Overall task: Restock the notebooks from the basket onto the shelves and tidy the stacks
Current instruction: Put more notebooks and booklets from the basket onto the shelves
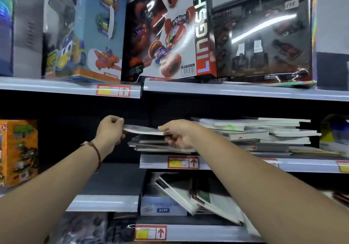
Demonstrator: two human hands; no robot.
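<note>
Both hands, left hand (110,130) and right hand (177,136), apparently pinch one notebook (141,129).

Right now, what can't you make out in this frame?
Head view only:
- Basket: out of frame.
- Left hand and right hand cover both ends of the held notebook; its cover is edge-on.
- Price tags: print too blurred.
- Leaning notebooks below: partly behind the right forearm.

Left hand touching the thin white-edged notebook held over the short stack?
Touching. The head view shows the left hand pinching the left end of the thin white-edged notebook, fingers curled over its edge, while the right hand holds the other end.
</note>
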